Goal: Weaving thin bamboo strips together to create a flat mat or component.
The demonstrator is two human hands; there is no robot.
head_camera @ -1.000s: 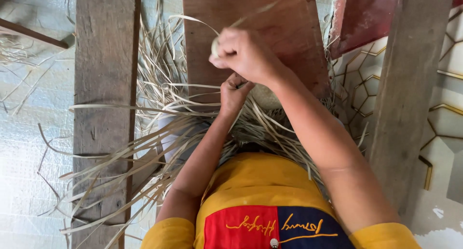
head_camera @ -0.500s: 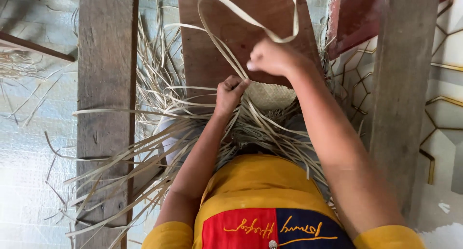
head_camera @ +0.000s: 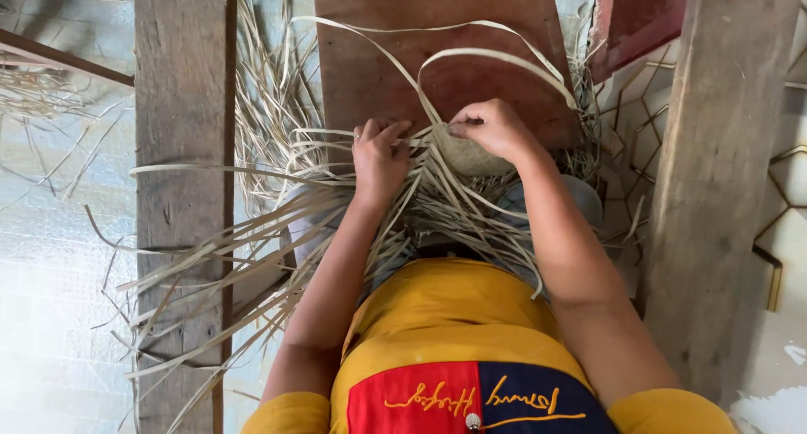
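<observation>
A small round woven piece point(head_camera: 462, 155) of pale straw rests in my lap, with several long loose strips point(head_camera: 252, 232) fanning out to the left and down. My left hand point(head_camera: 380, 156) presses on the strips at the left edge of the woven piece, a ring on one finger. My right hand point(head_camera: 492, 127) pinches a strip at the top of the woven piece. That strip loops point(head_camera: 496, 57) up over the brown board point(head_camera: 378, 55) and back down.
A weathered wooden post point(head_camera: 181, 106) stands at the left and a wider one point(head_camera: 723, 190) at the right. A reddish board point(head_camera: 639, 13) leans at top right over patterned floor tiles point(head_camera: 786, 190). More straw lies scattered at the left point(head_camera: 42, 89).
My right hand has come down from above, drawing the looped strip lower toward the woven piece. My left hand has shifted slightly left and flattened on the strips.
</observation>
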